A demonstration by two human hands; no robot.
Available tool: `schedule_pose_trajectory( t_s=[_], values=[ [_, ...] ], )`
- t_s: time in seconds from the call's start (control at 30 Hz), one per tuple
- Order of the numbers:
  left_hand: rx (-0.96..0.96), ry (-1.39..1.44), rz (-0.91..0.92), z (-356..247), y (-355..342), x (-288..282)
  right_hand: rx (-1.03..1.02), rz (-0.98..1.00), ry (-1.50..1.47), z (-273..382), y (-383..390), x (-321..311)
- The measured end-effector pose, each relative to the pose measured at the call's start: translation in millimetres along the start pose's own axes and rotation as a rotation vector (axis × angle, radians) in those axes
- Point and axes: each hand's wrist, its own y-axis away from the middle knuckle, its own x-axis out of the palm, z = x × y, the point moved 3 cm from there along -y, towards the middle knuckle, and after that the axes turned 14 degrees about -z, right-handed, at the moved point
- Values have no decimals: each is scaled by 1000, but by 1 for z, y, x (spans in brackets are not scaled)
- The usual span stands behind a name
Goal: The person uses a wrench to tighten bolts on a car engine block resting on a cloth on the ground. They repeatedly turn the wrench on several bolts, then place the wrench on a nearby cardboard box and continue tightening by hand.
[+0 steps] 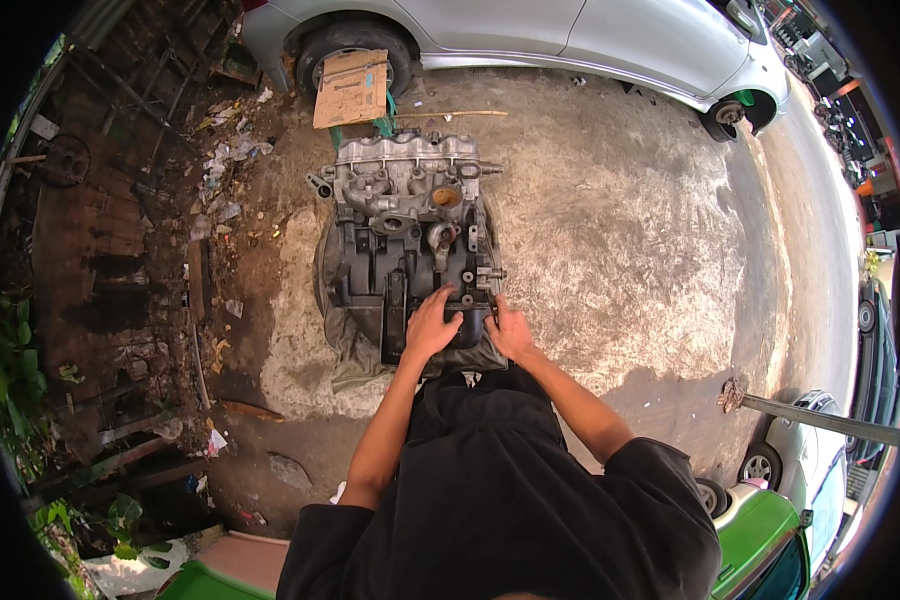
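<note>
A car engine (407, 185) sits on a dark cloth (358, 362) on the ground before me, its silver top on the far side and its black lower part close to me. My left hand (432, 326) rests on the black near part, fingers stretched forward and thumb apart, holding nothing that I can see. At the engine's near right corner is my right hand (511, 331). Its thumb and fingers close around a small dark part at the edge, too hidden to name. Just beyond that hand a short metal shaft (491, 273) sticks out from the engine's side.
A silver car (500, 35) stands beyond the engine. A cardboard sheet (352, 88) lies on a small green stool (382, 126) by its wheel. Litter (232, 150) and a wooden plank (199, 280) lie left. Stained concrete (620, 240) stretches right, toward a pole (820, 418) and parked cars.
</note>
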Motion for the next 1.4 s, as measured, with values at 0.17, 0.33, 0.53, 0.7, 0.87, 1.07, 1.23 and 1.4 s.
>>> schedule_pose_trajectory(
  t_s=[0.17,0.33,0.53,0.7,0.87,1.07,1.23,1.4],
  values=[
    [-1,18,-9,1,0,0,53,36,20,-5,19,6],
    [-10,12,5,-2,-1,-1,59,-75,-31,-25,22,17],
    [-28,17,20,-1,0,-2,253,-325,-419,-50,18,10],
    [-27,12,30,-1,-1,-1,202,-212,-382,-39,8,-2],
    [-31,4,23,-2,0,-1,221,-204,-416,-29,-7,-3],
    [-12,20,25,1,-1,-2,219,-180,-460,-20,-25,-11],
    [-37,16,21,-3,0,-3,202,-135,-476,-15,-39,-24],
    [-62,-4,40,-6,0,-5,202,-115,-433,-14,-42,-22]
  ],
)
